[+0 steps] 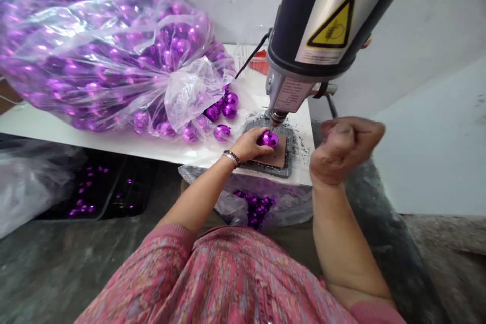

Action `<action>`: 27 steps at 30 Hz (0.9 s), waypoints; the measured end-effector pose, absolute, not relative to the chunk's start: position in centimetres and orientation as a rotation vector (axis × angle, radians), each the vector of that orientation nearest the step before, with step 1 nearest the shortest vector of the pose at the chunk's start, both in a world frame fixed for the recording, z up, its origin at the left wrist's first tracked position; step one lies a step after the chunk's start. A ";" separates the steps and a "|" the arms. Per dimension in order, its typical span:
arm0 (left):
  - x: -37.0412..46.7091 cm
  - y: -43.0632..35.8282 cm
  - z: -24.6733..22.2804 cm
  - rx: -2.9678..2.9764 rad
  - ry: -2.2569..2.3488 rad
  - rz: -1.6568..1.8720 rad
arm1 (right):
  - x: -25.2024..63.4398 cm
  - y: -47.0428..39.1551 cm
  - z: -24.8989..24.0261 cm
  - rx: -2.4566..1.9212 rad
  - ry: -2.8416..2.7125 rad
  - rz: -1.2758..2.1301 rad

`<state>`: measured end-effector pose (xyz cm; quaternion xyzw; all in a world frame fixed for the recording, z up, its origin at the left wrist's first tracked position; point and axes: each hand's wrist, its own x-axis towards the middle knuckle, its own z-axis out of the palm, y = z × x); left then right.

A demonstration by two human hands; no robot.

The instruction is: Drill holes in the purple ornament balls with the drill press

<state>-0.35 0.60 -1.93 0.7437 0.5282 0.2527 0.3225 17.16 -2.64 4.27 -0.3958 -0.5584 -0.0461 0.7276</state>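
Purple ball on brown board, right under drill chuck, left hand pinching its side between thumb and fingers; bit contact too small to tell. Right hand clenched around drill lever. Loose purple balls left of it on white table, beside stuffed clear bag
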 end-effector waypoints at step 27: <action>-9.3 -0.3 -1.4 1.992 1.930 0.532 | 17.2 -1.5 11.2 -0.959 -1.171 0.129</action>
